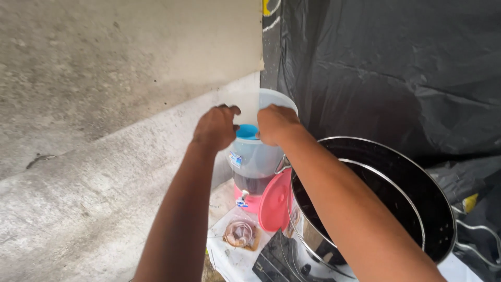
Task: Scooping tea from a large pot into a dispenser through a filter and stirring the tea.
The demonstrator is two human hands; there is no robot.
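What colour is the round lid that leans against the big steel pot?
The lid is pink; the head view shows it.

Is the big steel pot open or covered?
Open. The steel pot has no lid on it; its dark inside shows, and a pink lid leans beside it.

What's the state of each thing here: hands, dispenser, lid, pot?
left hand: gripping the dispenser's top rim
right hand: gripping the same rim, opposite side
water dispenser: upright, top open, dark liquid low inside
tap: no flow visible
pink lid: off, on edge against the pot
steel pot: uncovered, inside dark
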